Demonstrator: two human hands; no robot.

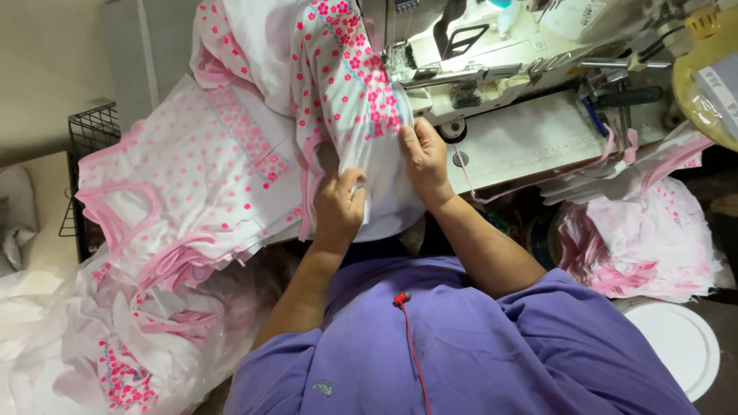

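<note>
Purple shirt (477, 346) fills the bottom, and above it the left hand (340, 201) is clamped on a fold of the white garment with pink flowers (346, 92), which lies at the table's near edge. Just beside it, the right hand (424, 154) presses flat on the same cloth, fingers together, before the sewing machine (492, 58). More flowered pieces (192, 177) pile at the table's left edge.

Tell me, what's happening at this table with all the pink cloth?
A person in a purple shirt sits at a sewing machine. Both hands rest on a white garment with pink flowers that runs up under the machine's head. The left hand bunches the cloth near the body, and the right hand presses it flat beside the needle area. Similar pieces are piled to the left and right.
</note>
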